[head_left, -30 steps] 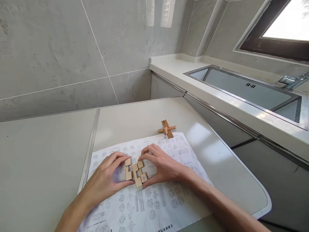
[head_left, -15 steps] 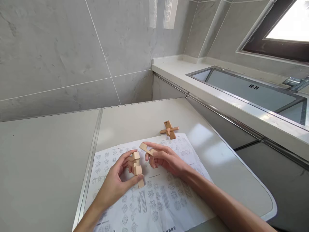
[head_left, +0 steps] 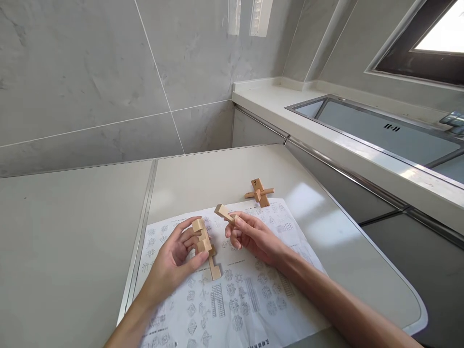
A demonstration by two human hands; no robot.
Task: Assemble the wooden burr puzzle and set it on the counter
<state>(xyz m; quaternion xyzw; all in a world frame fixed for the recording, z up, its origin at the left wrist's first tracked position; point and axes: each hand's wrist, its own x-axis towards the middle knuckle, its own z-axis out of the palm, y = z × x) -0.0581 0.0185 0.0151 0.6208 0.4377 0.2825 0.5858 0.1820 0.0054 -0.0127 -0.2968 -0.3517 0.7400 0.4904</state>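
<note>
My left hand (head_left: 177, 256) grips light notched wooden puzzle pieces (head_left: 203, 238) between thumb and fingertips. Below its thumb, the narrow end of a notched piece reaches down over the sheet; whether it is joined to the upper part I cannot tell. My right hand (head_left: 252, 237) pinches one end of another notched wooden puzzle piece (head_left: 224, 211), whose free end points up and left. The two hands are apart, both above a printed paper sheet (head_left: 250, 299) covered with small puzzle diagrams.
A darker wooden cross-shaped puzzle (head_left: 257, 193) lies at the sheet's far edge. The pale table (head_left: 203, 179) meets a grey tiled wall (head_left: 90, 72) behind. On the right are a white counter (head_left: 261, 99), a sink (head_left: 380, 128) and a window (head_left: 435, 34).
The right hand has turned its piece so that the free end points higher. The pieces in my left hand have tilted, showing more notches. The camera view has shifted slightly.
</note>
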